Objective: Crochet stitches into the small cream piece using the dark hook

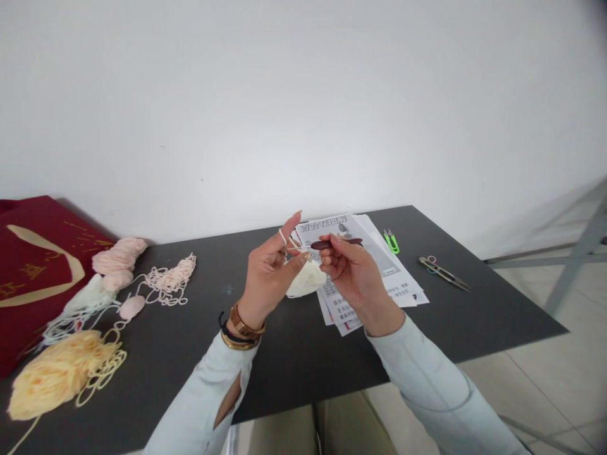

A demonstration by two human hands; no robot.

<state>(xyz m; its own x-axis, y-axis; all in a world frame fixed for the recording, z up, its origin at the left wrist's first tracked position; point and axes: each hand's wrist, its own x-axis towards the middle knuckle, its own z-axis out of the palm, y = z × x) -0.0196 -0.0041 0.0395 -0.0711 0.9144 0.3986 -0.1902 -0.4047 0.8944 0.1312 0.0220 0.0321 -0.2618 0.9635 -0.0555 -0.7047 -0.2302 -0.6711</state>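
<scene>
Slim hand tool, dark reddish-brown rounded handle with a thin pale shaft (318,245): roughly level, held above the counter (190,341) in the right hand (348,268), shaft end pointing at the left fingertips. Thin off-white yarn strand (283,237): wrapped round the raised index finger of the left hand (270,272), running toward the shaft. Loose cream-white yarn ball (306,279): rounded, soft, beneath the hands, beside printed sheets (344,309); upper part partly hidden.

Both hands (274,268) (349,272) raised close together, fingers bent
</scene>
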